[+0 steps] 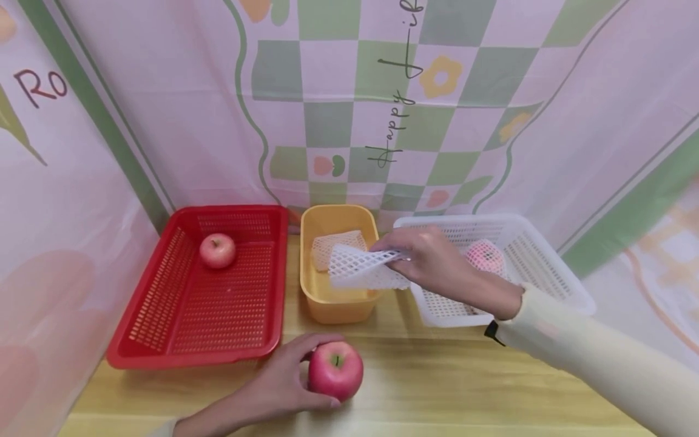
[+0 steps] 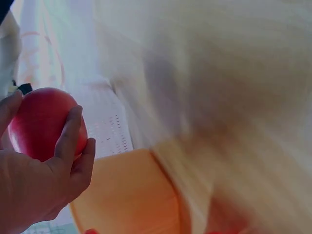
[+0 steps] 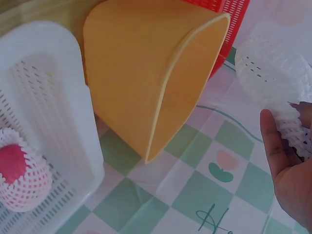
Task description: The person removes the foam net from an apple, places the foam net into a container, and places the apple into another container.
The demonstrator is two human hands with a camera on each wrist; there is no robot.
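Observation:
My left hand (image 1: 278,379) holds a bare red apple (image 1: 336,371) over the front of the table, thumb and fingers curved round its side; the left wrist view shows that apple (image 2: 44,124) against the palm. In my right hand (image 1: 437,261) a white foam net sleeve (image 1: 360,267) is pinched, hanging over the yellow bin (image 1: 340,312). Another foam net (image 1: 322,249) lies inside that bin. Behind the right wrist, an apple in a foam net (image 1: 485,256) sits in the white basket (image 1: 562,285), partly covered by the forearm.
On the left stands a red basket (image 1: 281,291) with one bare apple (image 1: 217,250) in its far part. The yellow bin stands between the two baskets on the wooden table (image 1: 464,388). A patterned cloth (image 1: 382,121) hangs behind them.

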